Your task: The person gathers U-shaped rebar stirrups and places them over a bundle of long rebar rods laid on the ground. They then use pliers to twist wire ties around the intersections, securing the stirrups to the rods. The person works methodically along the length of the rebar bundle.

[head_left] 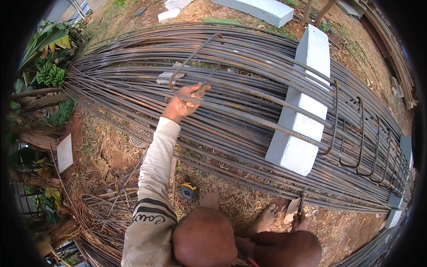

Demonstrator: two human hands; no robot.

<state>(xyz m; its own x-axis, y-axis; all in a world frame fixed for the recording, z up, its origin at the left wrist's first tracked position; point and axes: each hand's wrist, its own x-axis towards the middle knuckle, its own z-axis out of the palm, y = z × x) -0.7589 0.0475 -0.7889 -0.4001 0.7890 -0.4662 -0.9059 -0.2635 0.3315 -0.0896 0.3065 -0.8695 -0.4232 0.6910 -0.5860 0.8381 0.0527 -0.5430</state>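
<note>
My left hand (189, 100) is closed around the lower corner of a bent rebar stirrup (194, 54). The stirrup stands upright at the left end of a cage of long bars (240, 116). Low on the right, beside my knee, my right hand (300, 222) grips a dark, slim tool that looks like pincers (301, 205), its tip pointing away from me. More stirrups (336, 118) ring the long bars farther right. A white-topped block (299, 151) lies crosswise beneath the cage bars.
Long rebars (133, 66) are spread across the ground under the cage. A yellow and black tape measure (190, 190) lies by my foot. Loose bent rods (104, 209) lie at lower left, near a pale tile (65, 152). Green bananas (51, 74) hang at far left.
</note>
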